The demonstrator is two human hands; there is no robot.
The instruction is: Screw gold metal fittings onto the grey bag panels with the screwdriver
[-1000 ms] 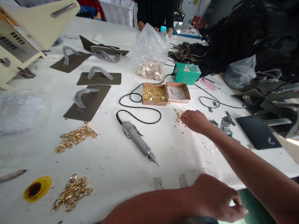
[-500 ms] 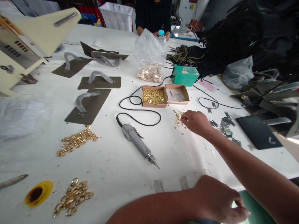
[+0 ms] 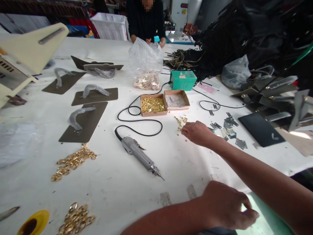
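View's swung since a second ago, so the white table (image 3: 117,202) sits further left and lower. Grey power screwdriver (image 3: 139,155) lies mid-table. Hands are apart: left hand (image 3: 227,204) curled at the near edge, right hand (image 3: 195,133) with fingertips bunched by loose gold bits (image 3: 179,121). Can't tell if either's gripping anything.

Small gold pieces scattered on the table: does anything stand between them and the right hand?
Nothing visible does: the right hand is right beside the small gold pieces; the electric screwdriver lies to their left.
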